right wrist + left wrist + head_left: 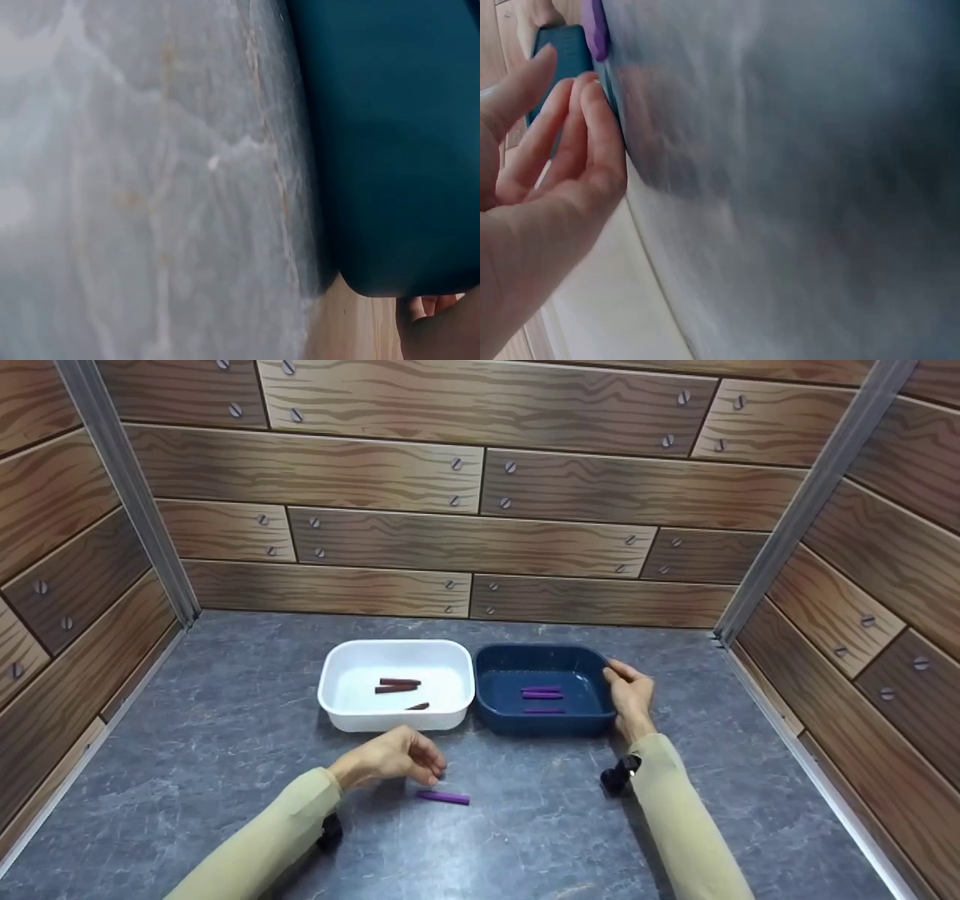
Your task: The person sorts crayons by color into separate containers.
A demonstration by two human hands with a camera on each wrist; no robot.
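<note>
Sorting looks mostly done: three brown sticks (399, 686) lie in the white tray (330, 697) and three purple sticks (541, 695) in the blue tray (592, 718), which touches it at three o'clock. One purple stick (443, 797) lies loose on the grey tabletop (187, 750), at six o'clock from the trays. The left hand (394, 757) hovers just above it, fingers loosely curled and grasping nothing. The right hand (630, 697) rests against the blue tray's right rim, fingers relaxed.
</note>
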